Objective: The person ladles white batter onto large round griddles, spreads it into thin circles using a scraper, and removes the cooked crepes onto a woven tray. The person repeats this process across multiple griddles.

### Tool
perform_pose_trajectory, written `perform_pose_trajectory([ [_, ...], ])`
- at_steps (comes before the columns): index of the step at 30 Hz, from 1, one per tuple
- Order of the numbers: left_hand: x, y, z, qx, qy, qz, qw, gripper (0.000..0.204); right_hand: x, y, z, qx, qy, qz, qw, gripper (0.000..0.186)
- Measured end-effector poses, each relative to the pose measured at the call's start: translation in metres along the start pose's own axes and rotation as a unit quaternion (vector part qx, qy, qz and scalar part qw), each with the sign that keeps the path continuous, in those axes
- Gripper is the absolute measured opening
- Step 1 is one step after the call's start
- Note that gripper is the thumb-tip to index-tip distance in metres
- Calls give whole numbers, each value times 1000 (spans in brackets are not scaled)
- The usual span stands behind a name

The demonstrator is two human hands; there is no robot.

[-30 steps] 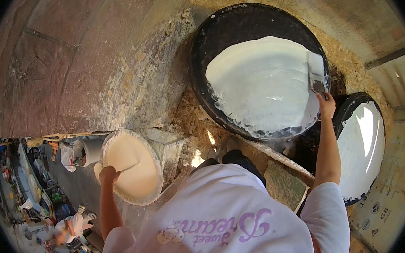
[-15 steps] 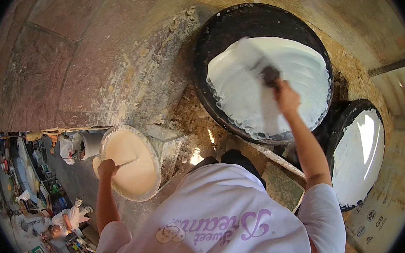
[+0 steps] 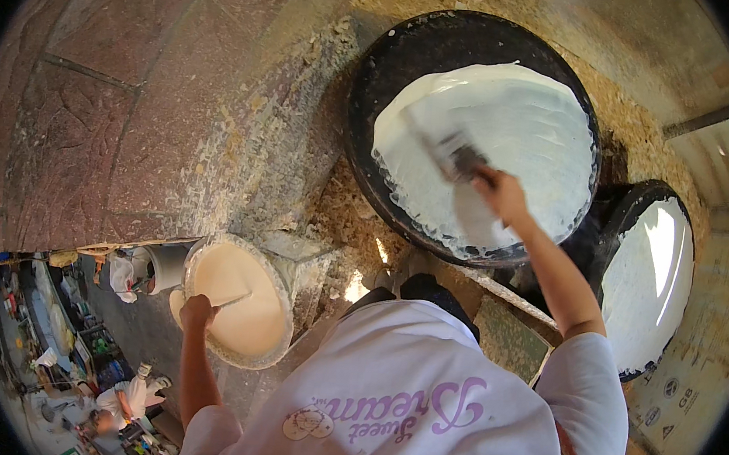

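Note:
My right hand [image 3: 506,199] grips the dark handle of a wide flat scraper [image 3: 461,156], blurred by motion. Its blade lies over white batter [image 3: 533,112] spread across a large round black griddle [image 3: 408,47]. Wavy streaks mark the batter on the griddle's right side. At the lower left, my left hand [image 3: 197,311] is closed at the rim of a round bucket [image 3: 284,329] of cream-coloured batter [image 3: 241,321]. From its fingers a thin handle [image 3: 233,299] reaches into the batter; what is at its end is hidden.
A second round griddle [image 3: 622,243] at the right carries a white layer with bright sunlight on it. Rough, batter-spattered stonework [image 3: 295,124] surrounds the griddles. At lower left are a grey bucket [image 3: 166,265], cluttered shelves and another person [image 3: 124,402] in light clothing.
My right hand and the scraper have moved a little left and nearer to me across the griddle. My left hand stays at the bucket with the thin handle.

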State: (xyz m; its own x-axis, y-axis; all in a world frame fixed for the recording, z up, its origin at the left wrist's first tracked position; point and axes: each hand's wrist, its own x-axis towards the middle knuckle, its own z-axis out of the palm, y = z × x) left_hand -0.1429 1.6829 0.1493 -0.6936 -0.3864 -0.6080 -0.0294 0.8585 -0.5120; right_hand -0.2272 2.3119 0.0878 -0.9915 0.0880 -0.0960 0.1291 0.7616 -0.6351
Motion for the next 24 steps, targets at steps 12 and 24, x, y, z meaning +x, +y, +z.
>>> perform_pose_trajectory([
  [12,-3,3,-4,-4,-17,-13,1000,40,24,181,-116,-19,264,235,935,32],
  [24,-4,6,-8,-13,-8,-20,1000,41,22,-50,-3,-166,-37,-46,984,31],
])
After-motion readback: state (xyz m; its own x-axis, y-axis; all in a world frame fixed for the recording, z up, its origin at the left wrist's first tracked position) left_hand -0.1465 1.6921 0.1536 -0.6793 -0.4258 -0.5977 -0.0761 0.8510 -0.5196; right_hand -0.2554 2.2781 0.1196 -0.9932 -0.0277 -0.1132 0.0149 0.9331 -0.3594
